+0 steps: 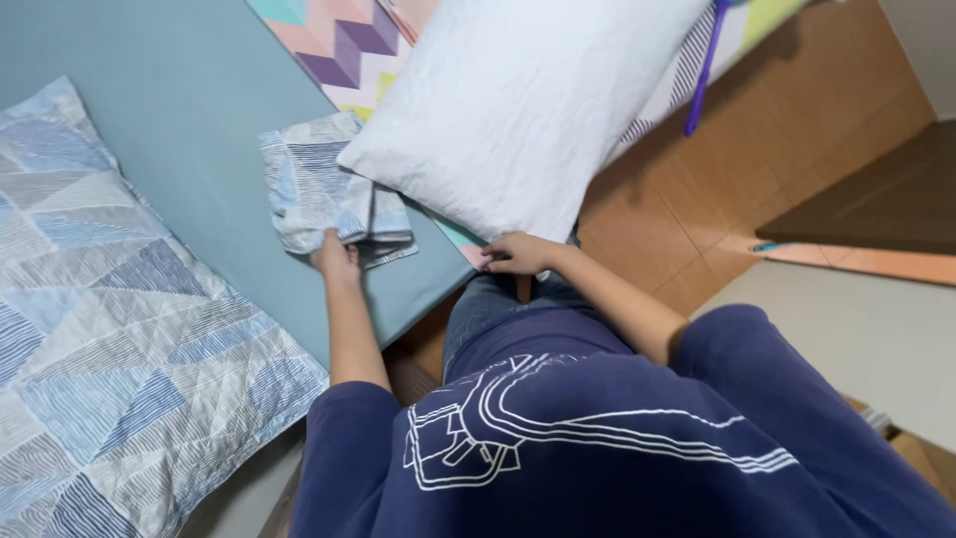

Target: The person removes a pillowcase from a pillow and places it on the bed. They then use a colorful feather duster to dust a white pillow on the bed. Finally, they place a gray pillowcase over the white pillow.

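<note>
- Left hand (pixel 337 257): fingers closed on the near edge of a folded pillowcase (pixel 329 194), patterned in blue, grey and white triangles; the cloth lies bunched on the teal bedsheet (pixel 189 110) near the bed's edge.
- Right hand (pixel 518 253): fingers curled at the lower corner of a plain white pillow (pixel 518 100); whether it grips or only rests there cannot be told.
- White pillow: lies tilted, its left corner overlapping the folded pillowcase, its far end reaching past the bed's edge.
- Second pillow (pixel 119 349): far left, in a matching blue triangle cover, flat on the bedsheet.
- Spread (pixel 344 45): under the white pillow, geometric blocks of pink, purple, yellow.
- Purple stick-like item (pixel 703 75): upper right, kind unclear.
- Floor (pixel 757 169): orange-brown tiles.
- Wearer: navy shirt with a white line drawing.
</note>
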